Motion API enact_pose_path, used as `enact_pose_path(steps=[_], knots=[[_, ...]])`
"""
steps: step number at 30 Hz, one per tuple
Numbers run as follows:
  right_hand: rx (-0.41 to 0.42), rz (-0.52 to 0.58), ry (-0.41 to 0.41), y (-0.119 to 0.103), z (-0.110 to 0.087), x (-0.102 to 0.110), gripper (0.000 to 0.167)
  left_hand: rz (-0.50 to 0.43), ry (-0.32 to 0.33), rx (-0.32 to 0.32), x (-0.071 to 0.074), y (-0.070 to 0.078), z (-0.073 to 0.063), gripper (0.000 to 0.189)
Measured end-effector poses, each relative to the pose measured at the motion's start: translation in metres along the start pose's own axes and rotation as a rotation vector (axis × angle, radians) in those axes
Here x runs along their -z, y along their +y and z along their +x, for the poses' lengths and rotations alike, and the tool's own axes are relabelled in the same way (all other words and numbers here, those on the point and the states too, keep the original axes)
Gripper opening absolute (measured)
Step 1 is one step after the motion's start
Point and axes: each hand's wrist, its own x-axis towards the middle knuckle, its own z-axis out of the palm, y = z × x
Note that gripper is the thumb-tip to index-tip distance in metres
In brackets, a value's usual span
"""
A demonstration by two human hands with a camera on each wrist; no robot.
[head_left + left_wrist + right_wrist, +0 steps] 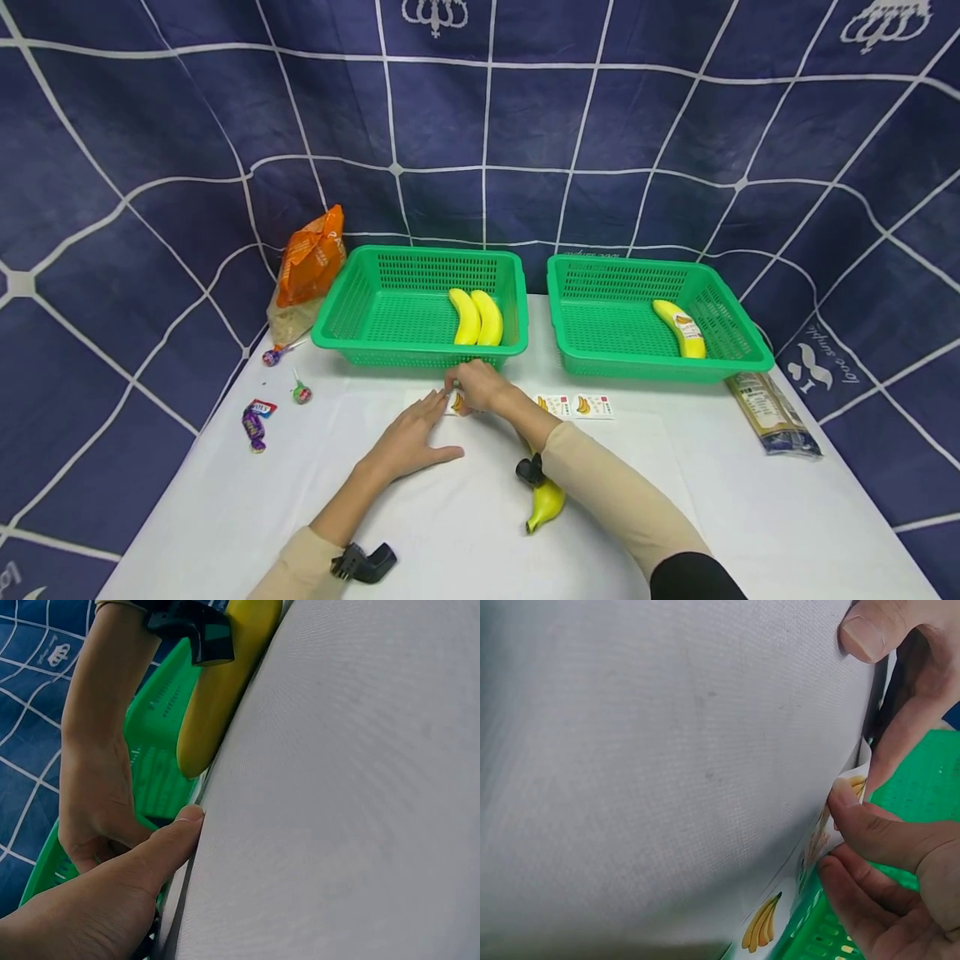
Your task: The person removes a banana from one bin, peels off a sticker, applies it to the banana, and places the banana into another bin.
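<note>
Head view shows the right hand (480, 386) pinching a sticker (455, 403) at centre, its print partly covered by fingers; the left hand (407, 442) lies just beside, fingers straight, on the tabletop (450, 525). Below centre, the right sleeve (618, 492) and wrist camera (529, 472) partly hide a banana (547, 504). Right-wrist view crops the left hand, upper right.

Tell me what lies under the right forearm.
In the head view, a banana shows its near end on the white table; the forearm and black wrist camera cover much of the rest. The left wrist view shows its far end. Anything else beneath is hidden.
</note>
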Motion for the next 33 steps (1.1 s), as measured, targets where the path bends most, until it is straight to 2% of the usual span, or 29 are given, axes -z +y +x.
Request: enact_pose_path(steps=[9, 18, 26, 33], knots=[[0.000, -0.011, -0.007, 0.0002, -0.0005, 0.0017, 0.024, -0.008, 0.015, 0.006, 0.0015, 0.0004, -0.0003, 0.099], [0.031, -0.015, 0.049, 0.0029, 0.0002, 0.0017, 0.007, -0.003, 0.020, 0.003, 0.0009, 0.0004, 0.0001, 0.099], [0.055, -0.047, 0.089, 0.0035, -0.0017, 0.0030, 0.006, -0.003, -0.003, 0.014, 0.0004, 0.0025, 0.0031, 0.099], [0.114, -0.063, 0.111, 0.0042, -0.0042, 0.0031, 0.013, 0.006, -0.030, 0.022, 0.0027, 0.0024, 0.0025, 0.099]])
